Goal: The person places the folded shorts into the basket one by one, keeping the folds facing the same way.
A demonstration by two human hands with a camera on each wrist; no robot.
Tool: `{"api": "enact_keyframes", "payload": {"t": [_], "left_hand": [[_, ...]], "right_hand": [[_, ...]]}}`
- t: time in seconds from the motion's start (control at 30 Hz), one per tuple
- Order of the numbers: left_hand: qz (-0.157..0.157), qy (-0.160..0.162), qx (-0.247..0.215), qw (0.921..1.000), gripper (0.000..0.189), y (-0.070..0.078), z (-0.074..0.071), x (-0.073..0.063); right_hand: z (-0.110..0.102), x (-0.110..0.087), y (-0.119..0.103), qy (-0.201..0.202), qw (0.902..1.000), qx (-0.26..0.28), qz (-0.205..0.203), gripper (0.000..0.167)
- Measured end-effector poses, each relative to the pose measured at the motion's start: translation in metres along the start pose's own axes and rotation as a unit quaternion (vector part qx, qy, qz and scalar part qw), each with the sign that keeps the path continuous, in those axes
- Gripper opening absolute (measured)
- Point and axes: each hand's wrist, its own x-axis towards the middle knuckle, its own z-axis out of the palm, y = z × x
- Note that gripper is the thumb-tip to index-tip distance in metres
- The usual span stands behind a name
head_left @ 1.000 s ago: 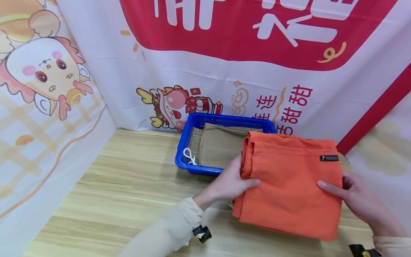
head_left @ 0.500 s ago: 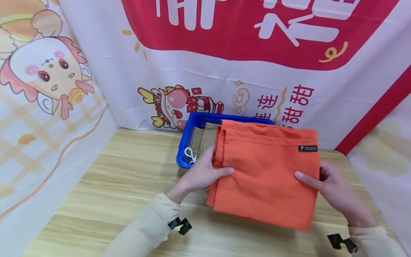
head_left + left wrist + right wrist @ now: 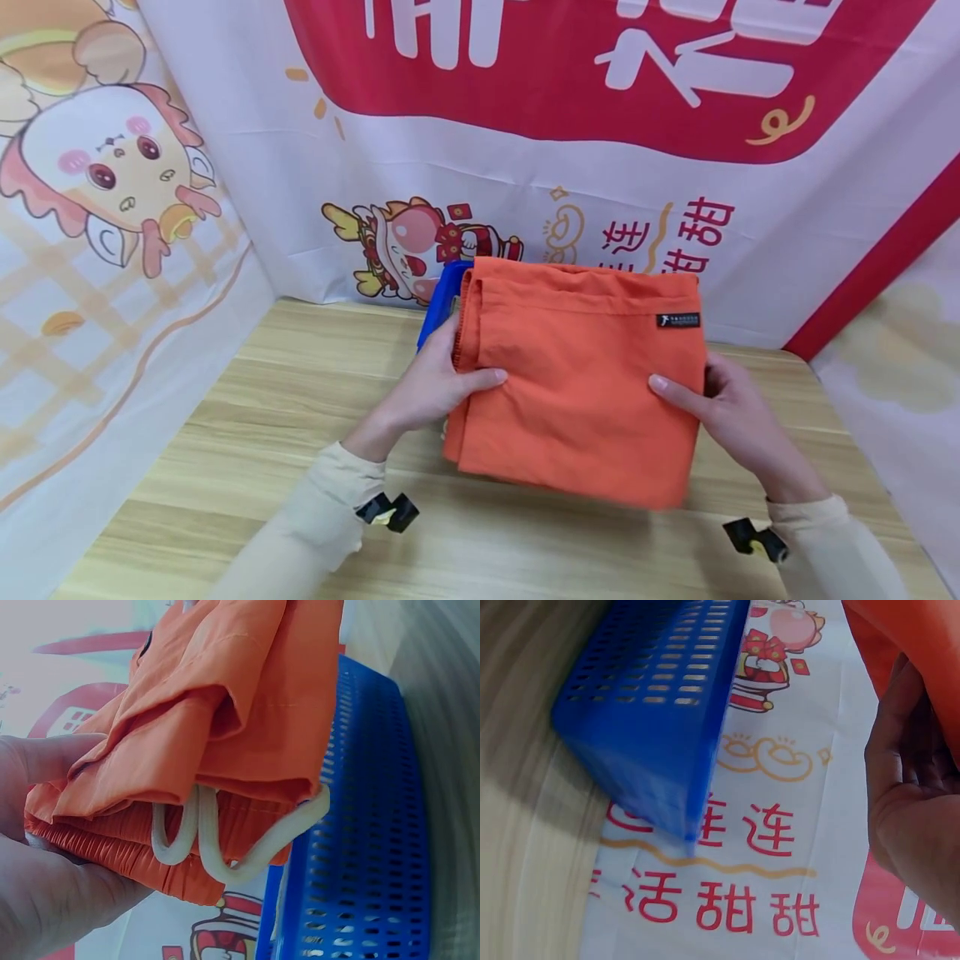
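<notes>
Folded orange drawstring pants (image 3: 585, 383) are held up between both hands, with a small black label at the upper right. My left hand (image 3: 431, 387) grips their left side, thumb on top and fingers underneath. On the opposite side my right hand (image 3: 735, 408) grips the edge the same way. The left wrist view shows a gathered elastic waistband (image 3: 180, 885) and a looped white cord (image 3: 281, 831) hanging from the folds. Behind and below the pants stands a blue plastic basket (image 3: 444, 292), mostly covered in the head view; its contents are hidden there.
The basket's slotted side (image 3: 360, 802) is close under the pants in the left wrist view. A wooden table (image 3: 300, 417) carries the basket near a printed cloth backdrop (image 3: 300, 192). Another printed cloth (image 3: 112, 333) hangs along the left side.
Both hands have carried the orange pants left and toward the back, over the blue basket. The folded khaki garment that showed in the basket is now covered.
</notes>
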Motion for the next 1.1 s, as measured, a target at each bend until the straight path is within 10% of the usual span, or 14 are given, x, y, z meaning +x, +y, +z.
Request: {"api": "enact_keyframes", "payload": {"t": [0.37, 0.73, 1.1], "left_hand": [[0.003, 0.012, -0.018, 0.9998, 0.084, 0.012, -0.009, 0.008], [-0.036, 0.028, -0.139, 0.9893, 0.055, 0.022, -0.012, 0.032], [-0.099, 0.045, -0.108, 0.9882, 0.049, 0.027, -0.022, 0.057]], "right_hand": [[0.0, 0.013, -0.019, 0.002, 0.9996, 0.025, -0.013, 0.044], [-0.009, 0.03, -0.029, -0.018, 0.9974, 0.066, -0.024, 0.057], [-0.013, 0.055, -0.035, 0.013, 0.9829, 0.173, 0.061, 0.071]]}}
